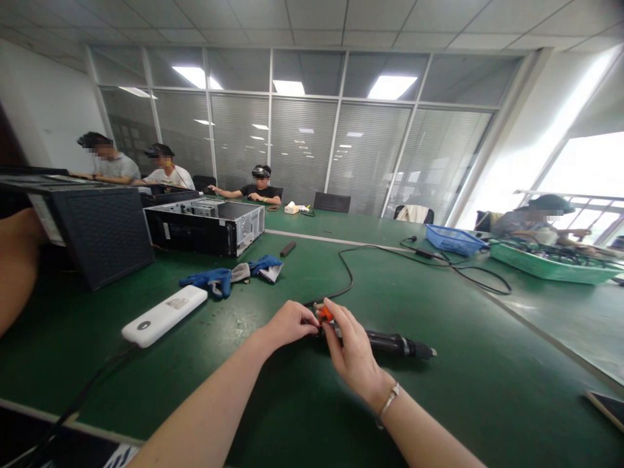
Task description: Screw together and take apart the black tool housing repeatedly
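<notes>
Fingers (345, 320) apparently pinch an orange piece (325, 314) over green table (463, 396), partition (302, 153) beyond.

Shot from a head-worn camera, my single feed looks forward and down on the left hand (291, 322) and right hand (353, 354), both close to the lens and below mid-frame. The wide view carries on across the green table (487, 390) to the glazed partition (305, 156) at the back, with ceiling panels (316, 23) along the top and a bright window (592, 169) at the right edge.
</notes>
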`<move>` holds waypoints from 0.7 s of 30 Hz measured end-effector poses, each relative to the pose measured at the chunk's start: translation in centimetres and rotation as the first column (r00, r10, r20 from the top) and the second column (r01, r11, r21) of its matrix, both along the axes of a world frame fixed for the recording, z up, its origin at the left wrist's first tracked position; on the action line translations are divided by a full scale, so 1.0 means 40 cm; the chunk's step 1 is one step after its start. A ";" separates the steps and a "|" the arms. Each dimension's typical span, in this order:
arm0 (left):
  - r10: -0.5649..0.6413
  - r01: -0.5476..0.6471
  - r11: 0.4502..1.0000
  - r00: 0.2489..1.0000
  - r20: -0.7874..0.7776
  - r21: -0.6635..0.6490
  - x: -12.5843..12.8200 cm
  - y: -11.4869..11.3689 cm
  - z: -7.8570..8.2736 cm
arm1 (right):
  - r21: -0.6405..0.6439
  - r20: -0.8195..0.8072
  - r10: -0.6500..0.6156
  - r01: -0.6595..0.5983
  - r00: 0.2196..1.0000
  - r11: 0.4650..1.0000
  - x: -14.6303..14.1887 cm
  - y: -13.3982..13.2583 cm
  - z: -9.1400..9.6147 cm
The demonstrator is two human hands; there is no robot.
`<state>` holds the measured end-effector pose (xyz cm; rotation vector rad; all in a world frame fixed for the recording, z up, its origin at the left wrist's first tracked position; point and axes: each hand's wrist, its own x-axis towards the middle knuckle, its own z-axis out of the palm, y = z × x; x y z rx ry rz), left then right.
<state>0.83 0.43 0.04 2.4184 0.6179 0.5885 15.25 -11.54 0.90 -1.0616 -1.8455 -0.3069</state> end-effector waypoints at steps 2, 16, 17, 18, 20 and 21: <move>-0.004 0.004 1.000 1.000 0.005 0.005 0.000 -0.002 0.002 | 0.013 0.000 -0.029 0.029 1.000 0.999 0.000 0.001 -0.001; 0.003 -0.003 1.000 1.000 -0.007 0.011 -0.002 -0.004 0.004 | 0.062 -0.010 -0.037 0.038 0.999 0.997 0.006 0.009 -0.007; -0.005 0.005 1.000 1.000 -0.001 0.002 -0.002 -0.004 0.004 | 0.063 -0.021 -0.036 0.038 0.999 0.997 0.008 0.011 -0.009; -0.013 0.013 1.000 1.000 0.003 -0.007 -0.002 -0.004 0.004 | 0.058 -0.027 -0.027 0.029 0.999 0.998 0.010 0.013 -0.012; -0.015 0.015 1.000 1.000 0.003 -0.017 -0.002 -0.003 0.005 | 0.050 -0.025 0.002 0.000 1.000 0.999 0.013 0.014 -0.018; -0.015 0.015 1.000 1.000 0.000 -0.020 -0.001 -0.002 0.004 | 0.058 -0.027 0.017 -0.016 0.999 0.998 0.015 0.013 -0.021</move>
